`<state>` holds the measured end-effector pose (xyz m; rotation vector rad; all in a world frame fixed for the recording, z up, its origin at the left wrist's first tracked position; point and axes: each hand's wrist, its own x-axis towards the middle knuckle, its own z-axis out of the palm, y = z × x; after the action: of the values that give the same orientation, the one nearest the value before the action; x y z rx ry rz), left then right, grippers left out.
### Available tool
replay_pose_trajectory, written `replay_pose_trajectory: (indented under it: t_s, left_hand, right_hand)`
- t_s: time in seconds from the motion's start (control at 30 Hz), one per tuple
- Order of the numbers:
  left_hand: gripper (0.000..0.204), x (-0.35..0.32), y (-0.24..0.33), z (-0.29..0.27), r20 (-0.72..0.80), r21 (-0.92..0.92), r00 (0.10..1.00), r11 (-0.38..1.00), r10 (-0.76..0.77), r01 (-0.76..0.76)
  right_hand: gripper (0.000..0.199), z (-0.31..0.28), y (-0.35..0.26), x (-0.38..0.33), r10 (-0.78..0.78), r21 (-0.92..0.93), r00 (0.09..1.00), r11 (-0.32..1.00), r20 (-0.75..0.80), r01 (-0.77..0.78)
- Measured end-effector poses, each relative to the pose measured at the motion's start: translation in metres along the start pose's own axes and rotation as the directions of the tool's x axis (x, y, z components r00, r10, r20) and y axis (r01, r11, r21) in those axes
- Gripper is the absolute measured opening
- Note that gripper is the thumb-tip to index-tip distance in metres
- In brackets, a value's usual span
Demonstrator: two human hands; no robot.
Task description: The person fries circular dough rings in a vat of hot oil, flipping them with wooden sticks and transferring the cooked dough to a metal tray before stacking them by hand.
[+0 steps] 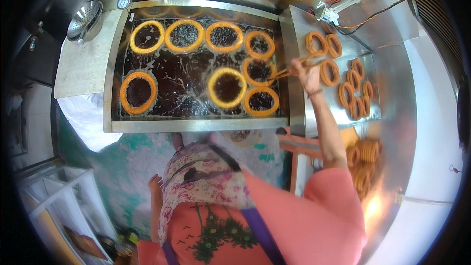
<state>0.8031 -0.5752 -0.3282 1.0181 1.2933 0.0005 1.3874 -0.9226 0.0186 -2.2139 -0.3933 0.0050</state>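
My right hand (308, 74), with a bracelet at the wrist, is closed around long chopsticks (283, 73) at the fryer's right side. Their tips reach the right edge of a golden dough ring (248, 77) in the dark oil. Just left of it floats a paler dough ring (212, 88). Several more rings float along the back, including one at the back left (133, 44), and a browner ring (124, 93) lies at the front left. Low beside my apron hangs my left hand (155, 183), its fingers loosely bent, with nothing visible in it.
A metal tray (306, 113) right of the fryer (196, 126) holds several browned rings (329, 72). More rings (368, 151) are piled below it. A perforated strainer (84, 19) rests on the left counter (81, 68); a dial thermometer (124, 2) stands at the back-left corner. Wires (353, 24) run behind the tray.
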Motion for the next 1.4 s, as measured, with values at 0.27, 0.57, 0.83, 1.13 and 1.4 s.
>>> replay_pose_trajectory:
  t_s: [0.27,0.57,0.83,1.13,1.4]
  left_hand:
    - [0.037,-0.021,0.045,0.018,-0.101,-0.19,0.975,0.966,-0.197,0.176]
    - [0.036,-0.037,0.05,0.025,-0.105,-0.221,0.966,0.952,-0.237,0.21]
    - [0.038,-0.011,0.007,0.015,-0.072,-0.087,0.995,0.995,-0.063,0.057]
    - [0.036,-0.033,0.048,0.034,-0.136,-0.13,0.972,0.976,-0.19,0.172]
    - [0.036,-0.009,0.0,0.014,-0.059,-0.018,0.998,0.999,-0.029,0.028]
  right_hand:
    - [0.021,0.019,-0.036,0.022,-0.109,0.031,0.992,0.993,-0.062,0.112]
    - [0.015,0.029,-0.045,0.032,-0.273,-0.124,0.962,0.955,-0.005,0.27]
    - [0.008,0.044,-0.044,0.015,-0.442,-0.274,0.895,0.869,-0.054,0.413]
    - [0.02,0.059,-0.044,0.028,-0.275,-0.017,0.961,0.961,0.019,0.276]
    - [0.011,0.077,-0.006,0.055,-0.369,-0.098,0.895,0.91,0.25,0.403]
